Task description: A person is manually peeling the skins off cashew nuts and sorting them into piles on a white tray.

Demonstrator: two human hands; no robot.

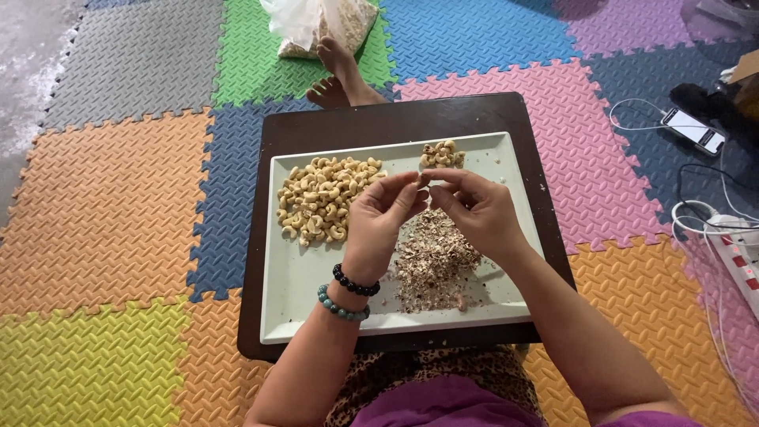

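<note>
Fingertips (419,183) of both hands meet above the white tray (292,277), pinching one small cashew between them. Left hand (381,220) and right hand (478,212) hover over the heap of peeled skins (433,261). Unpeeled cashew pile (324,198) lies on the tray's left; a small peeled pile (442,154) sits near its far edge.

Counted: one tray (294,273) on one bench (395,119), two nut heaps, big (324,198) and small (441,154), one husk pile (435,261), two bead bracelets (348,294), one plastic bag (320,24), one phone (693,130), one power strip (739,265).
</note>
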